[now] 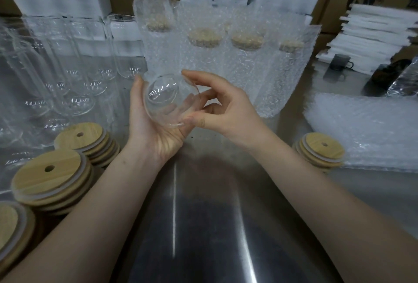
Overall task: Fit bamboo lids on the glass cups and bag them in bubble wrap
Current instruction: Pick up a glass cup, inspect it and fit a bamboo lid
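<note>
A clear glass cup (168,99) lies tilted with its open mouth toward me, above the steel table. My left hand (153,129) cradles it from below and the left, fingers curled round its wall. My right hand (222,106) pinches the cup's rim on the right, index finger over the top edge and thumb at the lower edge. Stacks of bamboo lids (52,178) with a centre hole sit at the near left, and a smaller lid stack (321,152) sits at the right. Flat bubble wrap bags (371,131) are piled at the right.
Several bare glass cups (67,67) stand at the left. Several lidded cups in bubble wrap (226,56) stand behind my hands. White foam sheets (373,34) and cardboard boxes fill the back. A dark mug (340,62) sits far right. The steel table (203,226) spreads out below my forearms.
</note>
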Motion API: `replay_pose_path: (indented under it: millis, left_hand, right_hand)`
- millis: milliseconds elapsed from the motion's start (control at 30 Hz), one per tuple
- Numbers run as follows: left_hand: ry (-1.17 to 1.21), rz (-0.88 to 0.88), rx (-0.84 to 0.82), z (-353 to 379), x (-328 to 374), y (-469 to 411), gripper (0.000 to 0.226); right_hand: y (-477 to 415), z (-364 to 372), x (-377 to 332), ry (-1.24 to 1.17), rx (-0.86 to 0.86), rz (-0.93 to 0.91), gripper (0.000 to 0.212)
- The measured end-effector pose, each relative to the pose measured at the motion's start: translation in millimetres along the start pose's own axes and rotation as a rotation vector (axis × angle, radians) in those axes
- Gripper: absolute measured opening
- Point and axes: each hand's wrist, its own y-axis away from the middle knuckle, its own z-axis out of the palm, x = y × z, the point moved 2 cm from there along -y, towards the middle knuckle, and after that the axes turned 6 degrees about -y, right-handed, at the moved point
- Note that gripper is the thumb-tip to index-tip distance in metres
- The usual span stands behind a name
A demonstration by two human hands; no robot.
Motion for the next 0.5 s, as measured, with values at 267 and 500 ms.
replay_pose_path:
  millis: [267,500]
  left_hand:
    - [-0.029,-0.023,0.088,4.2,-7.3,-0.2,0.09]
    - [-0.098,-0.02,0.016,5.0,-10.5,-1.2,0.083]
  right_hand:
    - [1.9,5.9,-3.6,0.236,0.123,-0.098,0.068]
    - [3.9,8.2,0.7,0.265,0.251,-0.133,0.059]
